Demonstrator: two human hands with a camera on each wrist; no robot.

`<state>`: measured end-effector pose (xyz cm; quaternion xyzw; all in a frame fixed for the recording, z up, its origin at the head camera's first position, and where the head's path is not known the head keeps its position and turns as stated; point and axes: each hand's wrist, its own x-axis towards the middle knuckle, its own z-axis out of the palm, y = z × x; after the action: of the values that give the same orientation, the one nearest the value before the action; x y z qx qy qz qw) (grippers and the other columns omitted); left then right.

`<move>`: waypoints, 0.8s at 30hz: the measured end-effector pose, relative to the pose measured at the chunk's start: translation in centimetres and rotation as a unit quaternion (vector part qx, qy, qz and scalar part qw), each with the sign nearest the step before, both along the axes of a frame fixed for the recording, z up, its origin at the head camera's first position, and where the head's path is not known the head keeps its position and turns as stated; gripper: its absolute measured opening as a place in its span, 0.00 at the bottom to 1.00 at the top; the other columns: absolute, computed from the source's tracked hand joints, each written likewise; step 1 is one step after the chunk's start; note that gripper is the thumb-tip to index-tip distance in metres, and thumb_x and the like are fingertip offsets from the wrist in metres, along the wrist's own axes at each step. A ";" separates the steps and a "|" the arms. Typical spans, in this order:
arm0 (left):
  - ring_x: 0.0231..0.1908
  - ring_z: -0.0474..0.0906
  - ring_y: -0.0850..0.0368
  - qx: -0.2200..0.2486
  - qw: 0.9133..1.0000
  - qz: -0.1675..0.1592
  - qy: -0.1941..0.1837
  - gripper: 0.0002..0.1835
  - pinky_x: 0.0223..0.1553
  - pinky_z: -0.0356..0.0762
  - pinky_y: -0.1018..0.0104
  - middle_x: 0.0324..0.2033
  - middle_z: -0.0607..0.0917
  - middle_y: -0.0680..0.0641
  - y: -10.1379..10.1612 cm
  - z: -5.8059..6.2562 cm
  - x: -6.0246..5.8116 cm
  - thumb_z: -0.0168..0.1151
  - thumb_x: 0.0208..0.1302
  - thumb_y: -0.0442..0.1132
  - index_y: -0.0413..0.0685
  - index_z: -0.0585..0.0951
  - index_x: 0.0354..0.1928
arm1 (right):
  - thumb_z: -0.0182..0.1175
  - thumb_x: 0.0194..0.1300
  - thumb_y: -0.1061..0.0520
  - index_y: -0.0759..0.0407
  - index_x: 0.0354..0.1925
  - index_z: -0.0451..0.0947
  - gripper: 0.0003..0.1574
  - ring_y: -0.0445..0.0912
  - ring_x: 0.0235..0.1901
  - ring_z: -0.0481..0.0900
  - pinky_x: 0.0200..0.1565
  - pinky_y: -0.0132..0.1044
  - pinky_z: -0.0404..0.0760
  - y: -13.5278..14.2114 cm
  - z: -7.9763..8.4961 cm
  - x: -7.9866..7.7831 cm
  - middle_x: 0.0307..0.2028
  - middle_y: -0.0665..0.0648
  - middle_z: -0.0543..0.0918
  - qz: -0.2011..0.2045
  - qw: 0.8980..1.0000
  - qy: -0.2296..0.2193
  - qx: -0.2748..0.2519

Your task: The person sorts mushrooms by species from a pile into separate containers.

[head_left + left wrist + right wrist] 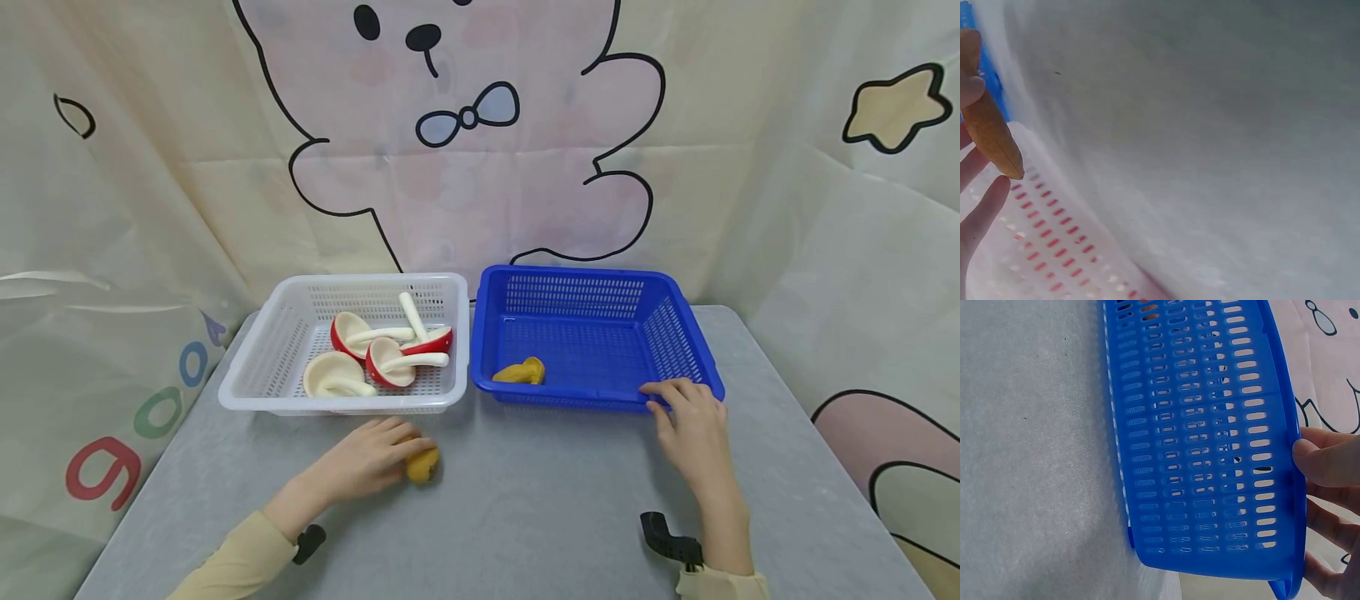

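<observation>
In the head view my left hand holds a yellow-brown toy mushroom low over the table, in front of the white basket. The left wrist view shows the thumb pressing on this tapered mushroom, with fingers behind it. My right hand grips the near right rim of the blue basket; in the right wrist view the thumb lies on the rim's outside and the fingers reach over it. Another yellow-brown toy mushroom lies in the blue basket's near left corner.
Several red-capped toy mushrooms with white stems lie in the white basket. The two baskets stand side by side at the back of the grey table. A printed curtain hangs behind and at both sides.
</observation>
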<state>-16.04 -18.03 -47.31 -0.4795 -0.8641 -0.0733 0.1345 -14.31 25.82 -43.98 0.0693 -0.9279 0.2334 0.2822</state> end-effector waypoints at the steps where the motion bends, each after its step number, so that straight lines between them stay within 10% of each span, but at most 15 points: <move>1: 0.45 0.74 0.61 0.000 1.000 -0.004 0.002 0.28 0.45 0.78 0.64 0.42 0.80 0.58 0.2 0.1 0.0 0.70 0.50 0.37 0.59 0.78 0.56 | 0.64 0.57 0.70 0.61 0.38 0.82 0.10 0.62 0.45 0.72 0.47 0.66 0.63 0.0 0.0 0.0 0.38 0.63 0.81 0.000 1.000 0.000 0.000; 24: 0.48 0.75 0.60 -0.035 0.997 -0.051 0.043 0.26 0.52 0.75 0.66 0.44 0.81 0.58 6.1 6.1 0.4 0.65 0.57 0.39 0.62 0.74 0.59 | 0.64 0.58 0.68 0.60 0.39 0.82 0.10 0.62 0.45 0.72 0.45 0.64 0.64 0.1 -0.2 -0.1 0.39 0.63 0.81 -0.003 1.000 -0.001 0.012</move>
<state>-15.69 -11.89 -41.23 -0.5297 -0.8342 -0.0288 0.1506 -14.38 25.97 -44.21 0.0696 -0.9312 0.2214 0.2811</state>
